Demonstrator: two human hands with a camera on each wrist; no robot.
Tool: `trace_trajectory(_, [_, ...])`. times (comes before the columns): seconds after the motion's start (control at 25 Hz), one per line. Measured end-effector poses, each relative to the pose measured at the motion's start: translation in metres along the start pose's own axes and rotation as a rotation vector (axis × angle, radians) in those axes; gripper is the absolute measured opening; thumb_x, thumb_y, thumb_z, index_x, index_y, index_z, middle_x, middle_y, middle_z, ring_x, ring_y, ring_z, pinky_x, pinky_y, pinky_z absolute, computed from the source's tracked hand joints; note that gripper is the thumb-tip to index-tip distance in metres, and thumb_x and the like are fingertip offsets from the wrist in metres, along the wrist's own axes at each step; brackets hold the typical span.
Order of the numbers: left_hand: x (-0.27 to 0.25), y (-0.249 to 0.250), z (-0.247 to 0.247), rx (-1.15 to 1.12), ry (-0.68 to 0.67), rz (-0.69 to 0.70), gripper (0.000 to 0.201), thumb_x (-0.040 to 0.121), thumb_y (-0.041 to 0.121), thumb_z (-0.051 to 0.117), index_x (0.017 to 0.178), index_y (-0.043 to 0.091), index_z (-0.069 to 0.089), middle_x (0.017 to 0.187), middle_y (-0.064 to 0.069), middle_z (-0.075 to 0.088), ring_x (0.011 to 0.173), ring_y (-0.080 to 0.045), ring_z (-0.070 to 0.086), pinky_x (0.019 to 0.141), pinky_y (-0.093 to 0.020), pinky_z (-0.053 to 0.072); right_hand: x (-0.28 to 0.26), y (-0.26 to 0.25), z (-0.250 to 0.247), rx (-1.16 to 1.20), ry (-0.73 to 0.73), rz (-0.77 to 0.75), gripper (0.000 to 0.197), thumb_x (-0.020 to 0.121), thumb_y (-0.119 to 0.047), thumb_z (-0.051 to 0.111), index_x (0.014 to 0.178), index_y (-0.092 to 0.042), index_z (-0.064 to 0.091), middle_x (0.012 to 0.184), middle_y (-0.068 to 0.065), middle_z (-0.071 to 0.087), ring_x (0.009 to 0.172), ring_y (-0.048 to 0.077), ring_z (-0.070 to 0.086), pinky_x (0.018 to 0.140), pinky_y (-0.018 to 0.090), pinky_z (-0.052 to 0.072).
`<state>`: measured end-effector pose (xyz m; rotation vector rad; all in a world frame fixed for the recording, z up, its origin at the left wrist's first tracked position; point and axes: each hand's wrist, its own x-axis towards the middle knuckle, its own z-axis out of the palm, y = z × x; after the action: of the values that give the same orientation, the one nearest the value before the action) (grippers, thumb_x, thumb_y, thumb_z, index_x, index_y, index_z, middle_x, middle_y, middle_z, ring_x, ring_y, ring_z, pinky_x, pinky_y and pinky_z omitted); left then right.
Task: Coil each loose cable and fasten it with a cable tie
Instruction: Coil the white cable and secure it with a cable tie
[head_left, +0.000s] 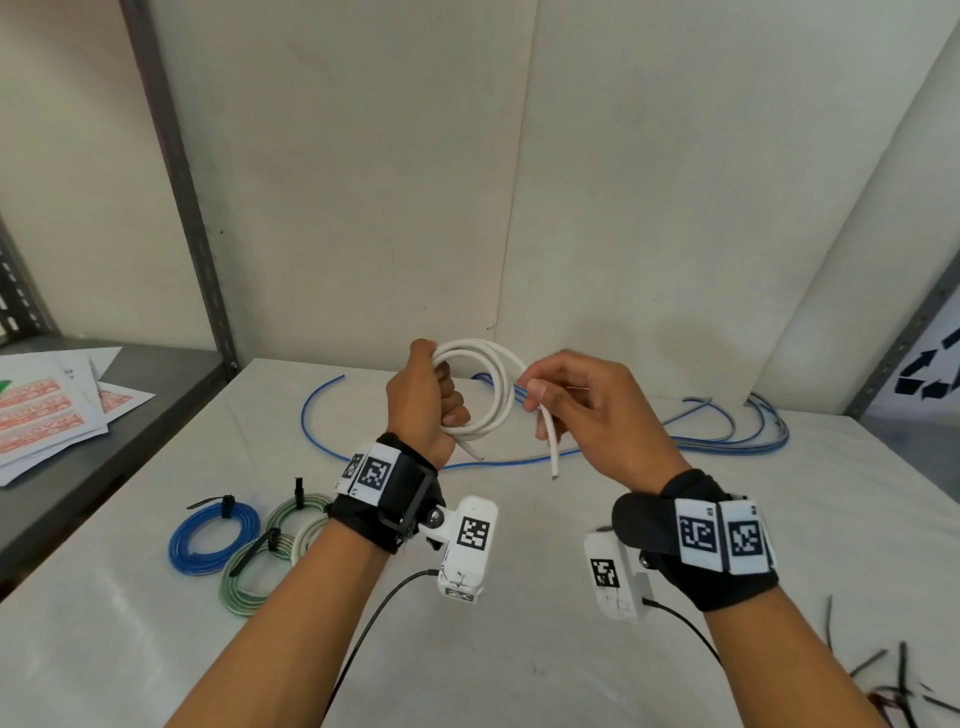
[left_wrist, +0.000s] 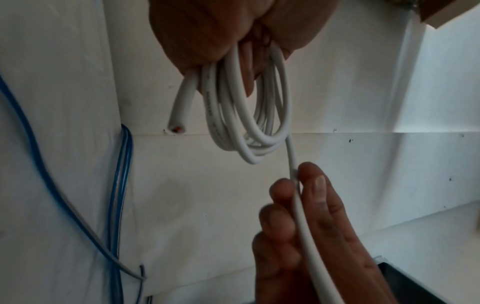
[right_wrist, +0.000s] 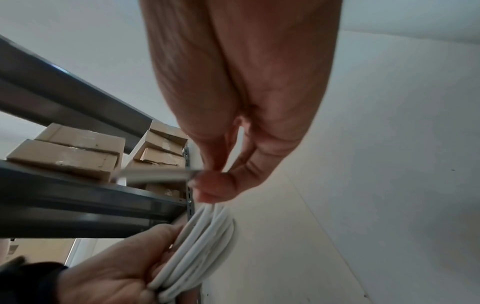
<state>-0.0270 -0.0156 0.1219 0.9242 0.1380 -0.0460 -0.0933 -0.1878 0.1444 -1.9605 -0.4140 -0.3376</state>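
White cable (head_left: 488, 387), wound into several loops, is held in the air above the white table (head_left: 519, 597). The left hand (head_left: 423, 400) has its fingers wrapped tight round one side of the coil, with a short cut end poking out below the fist. The right hand (head_left: 587, 410) pinches the cable's free tail between thumb and fingertips just beside the coil, and the tail's cut end hangs down past that hand. Behind the coil, at the table's far edge, a loose blue cable (head_left: 727, 431) sprawls in long curves along the wall. Near the table's left front, below the left wrist, lie a blue coil (head_left: 213, 540) and green-and-white coils (head_left: 254, 577), each cinched with a black cable tie (head_left: 227, 505). Spare black cable ties (head_left: 893, 675) are scattered at the table's right front corner. Left of the table, printed sheets (head_left: 47, 410) rest on a grey shelf (head_left: 130, 447).
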Motion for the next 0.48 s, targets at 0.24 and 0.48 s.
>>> trace_trajectory(0.24, [0.001,0.000,-0.002,-0.029,-0.003,-0.032,0.041,0.099,0.031,0.050,0.064,0.018,0.035,0.052,0.004,0.020,0.039,-0.011,0.016,0.037,-0.020,0.018,-0.003,-0.005,-0.007,0.024,-0.168,-0.024,0.032,0.093,-0.009,0.068,0.124,-0.016,0.070,0.101,0.012,0.075,0.085,0.022,0.070,0.073,0.026,0.055])
trace_trajectory(0.48, [-0.009,0.003,0.007,0.029,-0.057,-0.016,0.044,0.100,0.034,0.052,0.064,0.018,0.034,0.051,0.005,0.018,0.039,-0.010,0.015,0.038,-0.021,0.016,0.001,-0.007,-0.011,0.163,0.011,0.029,0.033,0.085,0.000,0.075,0.114,-0.011,0.066,0.085,0.011,0.071,0.069,0.021,0.068,0.070,0.029,0.057])
